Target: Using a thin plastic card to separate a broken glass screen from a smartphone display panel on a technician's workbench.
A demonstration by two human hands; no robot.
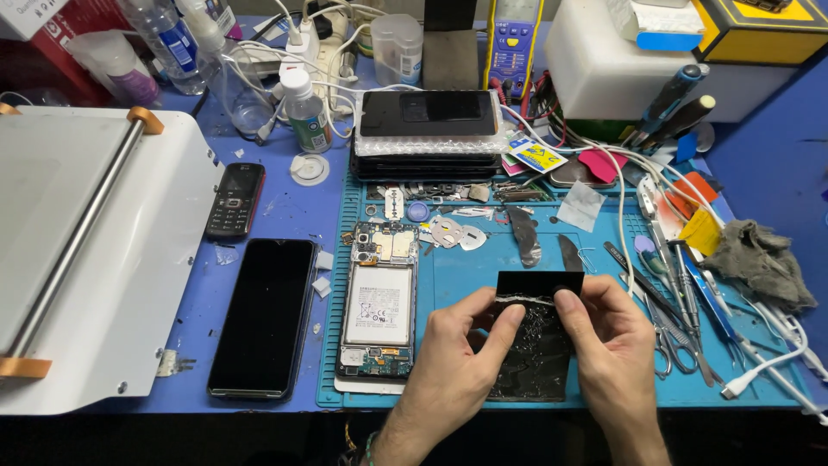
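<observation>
Bright, even overhead light falls on the blue mat (483, 259), with soft short shadows under the hands near it, pale glare on the white machine (95, 250) to its left, slight wide-angle bending and softer focus beyond its far edge.

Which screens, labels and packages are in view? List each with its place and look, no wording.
Dark smartphone screen, face up left of the teal mat: tall black rectangle.
Black keypad phone, above it: small dark screen.
White battery label in the opened phone, on the mat: rectangular.
Yellow-and-blue sachet, right of the stacked black screen panels.
Yellow-and-black box, top right corner.
</observation>
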